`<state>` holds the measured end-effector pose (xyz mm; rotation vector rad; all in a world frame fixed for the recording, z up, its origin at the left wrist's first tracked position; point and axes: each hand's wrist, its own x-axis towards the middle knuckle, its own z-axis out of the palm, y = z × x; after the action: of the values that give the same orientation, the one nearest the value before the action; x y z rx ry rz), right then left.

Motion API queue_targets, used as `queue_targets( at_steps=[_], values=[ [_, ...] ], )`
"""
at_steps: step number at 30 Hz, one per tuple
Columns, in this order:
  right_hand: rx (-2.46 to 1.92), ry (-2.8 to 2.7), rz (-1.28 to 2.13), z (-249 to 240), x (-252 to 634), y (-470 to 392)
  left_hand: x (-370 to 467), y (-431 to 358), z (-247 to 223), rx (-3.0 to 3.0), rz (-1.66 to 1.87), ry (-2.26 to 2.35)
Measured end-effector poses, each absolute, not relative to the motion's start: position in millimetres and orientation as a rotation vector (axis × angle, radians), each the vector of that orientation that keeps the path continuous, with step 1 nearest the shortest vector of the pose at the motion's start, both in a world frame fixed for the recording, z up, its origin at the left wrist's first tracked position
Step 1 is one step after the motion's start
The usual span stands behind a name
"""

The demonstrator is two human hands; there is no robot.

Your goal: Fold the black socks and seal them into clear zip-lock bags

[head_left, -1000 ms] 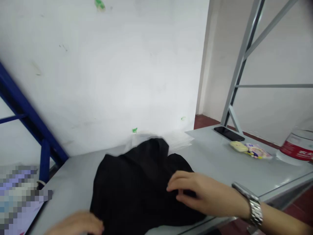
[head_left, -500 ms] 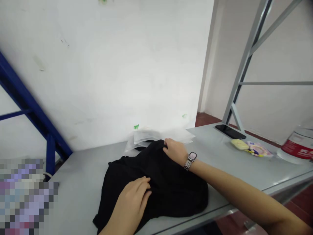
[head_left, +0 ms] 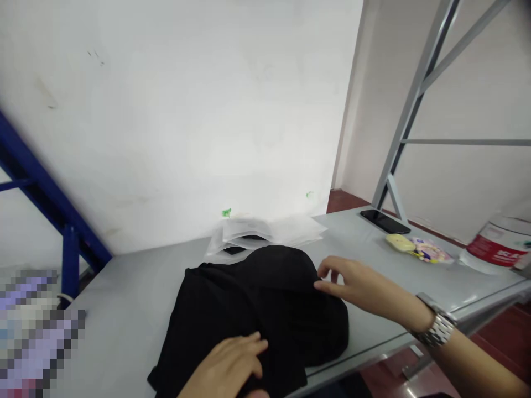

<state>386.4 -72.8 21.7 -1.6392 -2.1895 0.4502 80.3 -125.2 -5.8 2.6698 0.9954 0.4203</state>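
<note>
A black garment (head_left: 215, 309) lies spread on the grey table, with a smooth, rounded, cup-like part (head_left: 277, 268) at its upper right. My left hand (head_left: 232, 362) rests on its lower middle, fingers slightly bent and thumb apart, partly cut off by the bottom edge of the view. At the right edge of the cup-like part is my right hand (head_left: 348, 282), thumb and curled fingertips closed on the fabric's edge. A metal-band watch (head_left: 437, 326) is on my right wrist. Behind the garment, translucent plastic bags (head_left: 249, 229) lie against the wall, with something black inside.
On the right of the grey table (head_left: 128, 298) lie a black phone (head_left: 385, 221), a yellow item (head_left: 400, 242) and a colourful packet (head_left: 431, 250). A red-labelled clear bottle (head_left: 495, 243) stands beyond them. A blue frame (head_left: 50, 188) rises at left, a grey frame (head_left: 409, 121) at right.
My right hand has left the garment's top edge and moved right and down to its right side. The rounded part now shows uncovered. My left hand is slightly lower and flatter.
</note>
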Motion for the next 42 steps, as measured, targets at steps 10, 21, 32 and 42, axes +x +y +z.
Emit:
queue_targets(
  at_steps=[10, 21, 32, 42],
  values=[
    [-1.515, -1.847, 0.404, -5, 368, -13, 60, -88, -25, 2.345, -0.044, 1.669],
    [-1.555, -2.082, 0.19, 7, 370, -23, 54, -57, 25, 2.192, 0.295, 1.525],
    [-1.313, -2.357, -0.444, -24, 250, 93, 32, 5, -1, 1.227, 1.431, 1.335],
    [-0.956, -2.471, -0.744, 10, 242, 68, 25, 0, 15, 0.813, 1.196, 1.087]
  ],
)
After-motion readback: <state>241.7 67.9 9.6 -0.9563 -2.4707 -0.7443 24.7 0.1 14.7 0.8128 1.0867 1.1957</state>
